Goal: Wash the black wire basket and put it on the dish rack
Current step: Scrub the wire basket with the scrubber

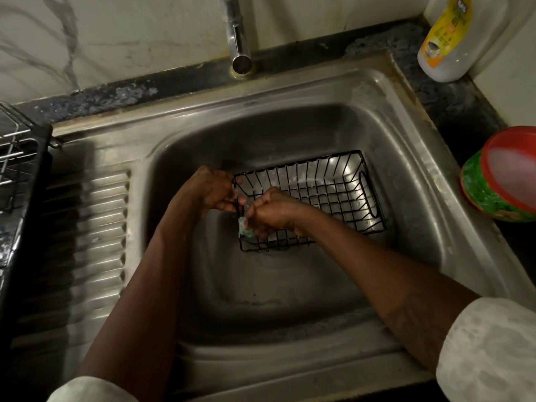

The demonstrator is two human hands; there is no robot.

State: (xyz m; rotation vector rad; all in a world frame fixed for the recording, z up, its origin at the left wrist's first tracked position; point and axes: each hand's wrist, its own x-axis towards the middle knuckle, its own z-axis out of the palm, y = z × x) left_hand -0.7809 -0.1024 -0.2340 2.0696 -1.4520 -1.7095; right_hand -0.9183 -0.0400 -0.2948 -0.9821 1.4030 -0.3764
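Marbled wall tiles fill the top of the frame, and below them a dark speckled desk (464, 103) carries a steel sink (406, 117), which takes up most of the view. A chrome tap (237, 39) stands at top centre. Its ridged drainboard (95, 227) runs down the left side. Beyond that, at the left edge, is the dish rack (17, 158), with a black frame and pale wires.

The black wire basket (333, 184) sits in the sink's bowl, right of centre. It is an open-topped rectangle of thin black bars over a grid floor, with a looped handle at its right end and wet glints along the wires. Its long axis runs left to right across the frame. Nearly all of it lies to the right of both hands, which work at its left end.

At upper right stands a pale bottle with a yellow label (446, 39). A red-and-green tub (499, 178) sits at the right edge.

The left hand (214, 188) has its fingers curled round the wire of the basket's left end and steadies it. The right hand (275, 211), just beside it, pinches a small greenish-white scrub pad (245, 227) against the near left corner.

This looks like mid-scrub, with rinsing yet to come. Since the rack lies far left, across the drainboard, the left hand is the nearer one to carry the basket there.
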